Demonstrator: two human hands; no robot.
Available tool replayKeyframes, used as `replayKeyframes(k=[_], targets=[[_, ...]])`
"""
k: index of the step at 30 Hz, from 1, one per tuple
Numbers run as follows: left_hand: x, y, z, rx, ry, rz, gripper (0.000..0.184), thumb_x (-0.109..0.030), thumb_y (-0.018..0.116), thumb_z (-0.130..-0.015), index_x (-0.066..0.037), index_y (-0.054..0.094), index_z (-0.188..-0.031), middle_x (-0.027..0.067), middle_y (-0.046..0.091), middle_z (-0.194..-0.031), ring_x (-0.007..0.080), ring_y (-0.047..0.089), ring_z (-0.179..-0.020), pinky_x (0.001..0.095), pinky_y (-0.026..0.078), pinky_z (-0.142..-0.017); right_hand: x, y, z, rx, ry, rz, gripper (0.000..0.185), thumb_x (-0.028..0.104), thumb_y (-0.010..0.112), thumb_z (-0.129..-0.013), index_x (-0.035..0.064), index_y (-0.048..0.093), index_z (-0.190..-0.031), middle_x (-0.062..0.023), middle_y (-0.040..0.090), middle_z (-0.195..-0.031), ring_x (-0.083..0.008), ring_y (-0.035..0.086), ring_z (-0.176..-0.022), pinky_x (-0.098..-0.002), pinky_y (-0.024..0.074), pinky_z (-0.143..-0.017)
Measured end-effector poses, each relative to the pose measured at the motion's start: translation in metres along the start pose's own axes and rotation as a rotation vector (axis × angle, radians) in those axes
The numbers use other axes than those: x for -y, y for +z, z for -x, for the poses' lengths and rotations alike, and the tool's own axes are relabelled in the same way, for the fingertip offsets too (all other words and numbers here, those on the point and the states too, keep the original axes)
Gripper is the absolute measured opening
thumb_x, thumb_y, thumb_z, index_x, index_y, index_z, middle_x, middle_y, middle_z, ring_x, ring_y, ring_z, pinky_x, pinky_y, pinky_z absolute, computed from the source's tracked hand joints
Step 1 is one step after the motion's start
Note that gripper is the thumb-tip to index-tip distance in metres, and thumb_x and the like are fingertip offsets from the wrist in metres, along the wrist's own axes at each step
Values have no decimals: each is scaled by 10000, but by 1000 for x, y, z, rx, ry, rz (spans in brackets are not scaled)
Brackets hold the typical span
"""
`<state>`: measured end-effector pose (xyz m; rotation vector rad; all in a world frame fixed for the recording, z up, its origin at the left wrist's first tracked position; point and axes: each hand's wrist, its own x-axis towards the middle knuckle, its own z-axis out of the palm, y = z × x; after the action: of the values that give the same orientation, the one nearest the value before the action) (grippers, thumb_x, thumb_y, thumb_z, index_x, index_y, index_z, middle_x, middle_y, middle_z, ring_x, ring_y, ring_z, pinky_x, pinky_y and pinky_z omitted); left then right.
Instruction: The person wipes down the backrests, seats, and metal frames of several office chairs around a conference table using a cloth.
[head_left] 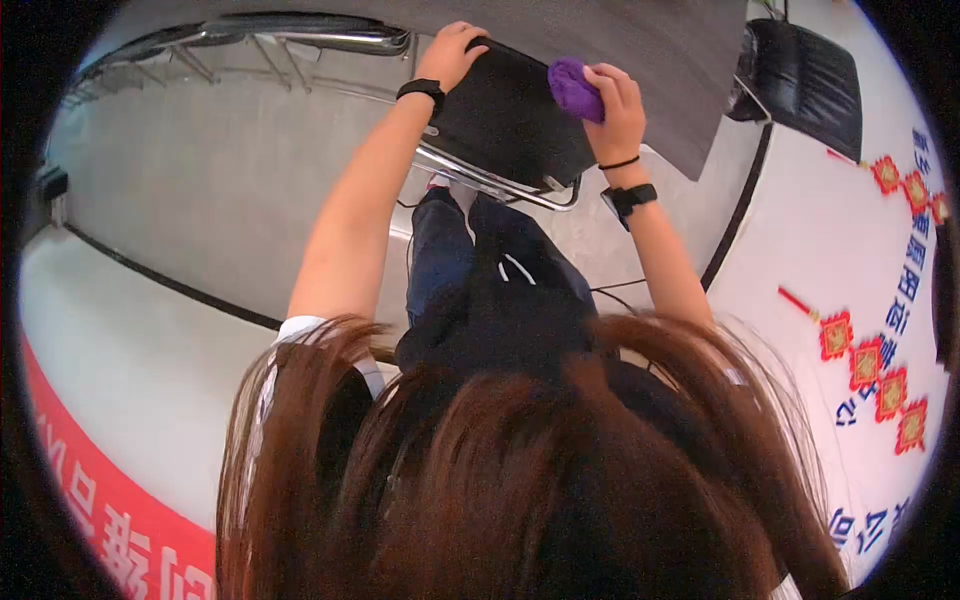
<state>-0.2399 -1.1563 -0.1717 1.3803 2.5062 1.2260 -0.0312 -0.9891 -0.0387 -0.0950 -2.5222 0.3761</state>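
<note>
A black chair point(510, 110) with a metal tube frame stands in front of my legs, against a dark grey table. My left hand point(452, 55) rests at the upper left corner of its black panel, fingers curled over the edge. In my right hand point(617, 105) is a bunched purple cloth point(577, 90), held above the panel's right side, with the fingers wrapped round its right end. Whether the cloth touches the panel cannot be made out.
The grey table point(672, 95) extends behind and right of the chair. Another black chair point(800, 85) stands at the upper right. More metal-framed chairs point(300, 35) line the upper left. Red hanging decorations point(865, 362) are on the white wall at right.
</note>
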Motion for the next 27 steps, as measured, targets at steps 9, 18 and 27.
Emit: replayKeyframes(k=[9,18,27], targets=[[1,5,1,-178,36,38,222,-193,649,-860,-124,639,-1070,78,614,-1025,311,570,-1008,397,463,-862,-6,127,57,360,-13,-49,385,-3,566,-736,86,560,-1110,-102,545,-1130,-302,544,-1027,-388,500,-824],[-4,-17,-4,-133,28,155,203,-194,643,-828,-72,626,-989,143,574,-967,353,541,-988,417,443,-862,-11,177,167,771,39,-44,295,-19,543,-758,71,516,-1038,-131,495,-1095,-336,533,-1028,-405,522,-802],[5,-21,-5,-199,-73,335,283,-197,667,-839,-100,636,-1104,162,606,-1144,313,564,-1088,390,436,-939,27,52,-5,119,-21,-174,595,-50,703,-532,85,606,-1104,-113,566,-1055,-321,538,-1017,-405,442,-856]])
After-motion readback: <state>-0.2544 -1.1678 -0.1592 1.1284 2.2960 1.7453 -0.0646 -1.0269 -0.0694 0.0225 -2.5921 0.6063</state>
